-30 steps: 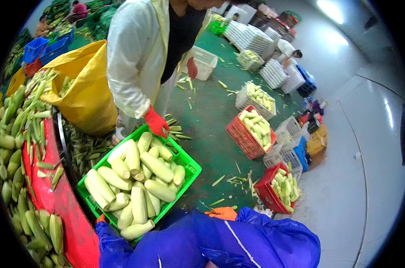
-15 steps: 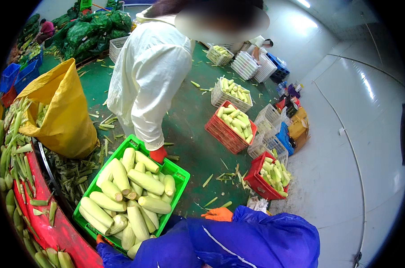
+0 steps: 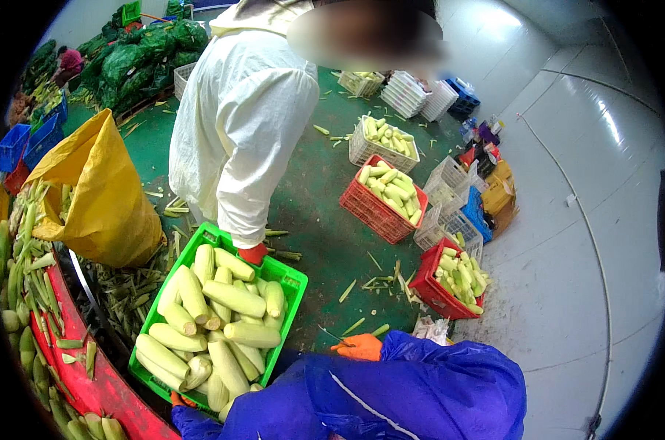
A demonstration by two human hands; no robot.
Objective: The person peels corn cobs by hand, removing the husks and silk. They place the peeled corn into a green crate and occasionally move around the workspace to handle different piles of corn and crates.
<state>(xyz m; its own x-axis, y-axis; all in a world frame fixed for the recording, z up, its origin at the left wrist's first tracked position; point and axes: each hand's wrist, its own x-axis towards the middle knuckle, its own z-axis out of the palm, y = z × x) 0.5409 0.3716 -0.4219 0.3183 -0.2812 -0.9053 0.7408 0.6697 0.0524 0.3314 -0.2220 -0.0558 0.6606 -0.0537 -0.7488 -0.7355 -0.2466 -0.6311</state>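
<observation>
A green crate (image 3: pixel 289 317) full of pale-green husked corn ears (image 3: pixel 233 297) is tilted in front of me, at the edge of the red table. My left hand (image 3: pixel 180 400), in an orange glove, is closed at the crate's near left edge; most of it is hidden behind crate and sleeve. To the right of the crate, my right hand (image 3: pixel 359 347), also gloved in orange, is closed around a small thin-bladed knife (image 3: pixel 334 336), its blade pointing away to the left. A co-worker in white (image 3: pixel 255 125) has a red-gloved hand (image 3: pixel 253 254) on the crate's far right side.
A red table (image 3: pixel 116 389) with corn and husks curves along the left, beside a yellow sack (image 3: pixel 116 205). Red crates of corn (image 3: pixel 380 216) and white crates (image 3: pixel 358 150) stand on the green floor to the right. Husk scraps (image 3: pixel 347 291) litter the floor.
The view has shifted slightly, so floor crates and table sit a little further right. The green crate has moved slightly with my left hand and the co-worker's hand still on it.
</observation>
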